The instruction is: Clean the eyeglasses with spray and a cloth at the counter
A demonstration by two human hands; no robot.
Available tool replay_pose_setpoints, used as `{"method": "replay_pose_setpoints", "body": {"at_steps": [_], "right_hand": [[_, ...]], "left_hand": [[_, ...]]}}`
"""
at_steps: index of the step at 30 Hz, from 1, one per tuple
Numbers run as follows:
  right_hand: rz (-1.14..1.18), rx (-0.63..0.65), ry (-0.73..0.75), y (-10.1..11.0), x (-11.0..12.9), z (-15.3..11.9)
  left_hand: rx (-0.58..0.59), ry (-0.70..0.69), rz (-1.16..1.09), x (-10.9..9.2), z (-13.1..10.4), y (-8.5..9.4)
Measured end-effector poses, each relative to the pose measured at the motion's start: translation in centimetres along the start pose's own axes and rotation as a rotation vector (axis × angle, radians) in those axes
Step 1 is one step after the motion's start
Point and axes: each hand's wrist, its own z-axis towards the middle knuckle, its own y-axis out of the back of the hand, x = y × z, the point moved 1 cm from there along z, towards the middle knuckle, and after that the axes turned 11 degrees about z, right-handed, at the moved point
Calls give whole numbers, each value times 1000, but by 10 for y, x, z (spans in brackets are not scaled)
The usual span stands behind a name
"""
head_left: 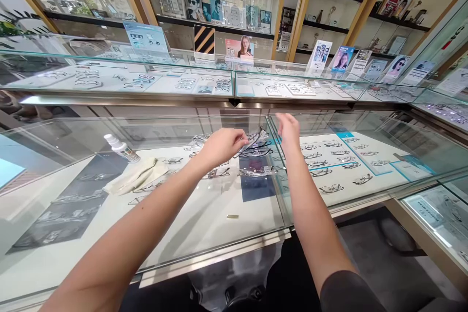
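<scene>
My left hand is over the glass counter with its fingers pinched at the edge of a pair of glasses. Just to the right, my right hand is raised above the counter's glass seam, its fingers bent forward; whether they hold anything is hidden. Below the hands, a clear-framed pair of glasses lies over a dark blue card. Left of my left forearm are a crumpled cream cloth and a white spray bottle lying tilted.
The glass display counter holds several rows of glasses. A small gold-coloured bar shows nearer my body. Behind runs a raised glass case with upright cards, and shelves stand beyond. A stool is at the lower right.
</scene>
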Motion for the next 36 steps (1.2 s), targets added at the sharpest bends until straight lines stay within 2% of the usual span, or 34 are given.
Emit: {"method": "replay_pose_setpoints", "body": {"at_steps": [2, 4, 8, 11, 14, 16, 18, 22, 24, 28, 32, 36], "right_hand": [[14, -211, 79, 5, -4, 8], [-33, -247, 111, 6, -10, 14], [-163, -105, 157, 7, -18, 16], [-185, 11, 140, 9, -18, 17], [-191, 76, 84, 11, -16, 19], [-184, 88, 40, 10, -18, 20], [-165, 38, 38, 7, -22, 19], [-174, -68, 161, -2, -31, 13], [-199, -47, 197, -4, -32, 11], [-175, 20, 167, -3, -29, 8], [-183, -21, 203, -4, -28, 6], [-192, -14, 189, -4, -29, 6]], "left_hand": [[43, -61, 201, -13, 3, -8], [103, -107, 338, -25, 6, -19], [236, -159, 447, -41, 15, -42], [271, -170, 455, -45, 20, -51], [288, -174, 452, -46, 21, -55], [294, -173, 446, -46, 21, -57], [296, -173, 439, -45, 21, -59], [297, -171, 430, -43, 21, -61], [290, -168, 424, -42, 21, -61], [235, -140, 407, -38, 24, -59], [157, -77, 390, -30, 28, -62], [150, -48, 374, -22, 32, -72]]}}
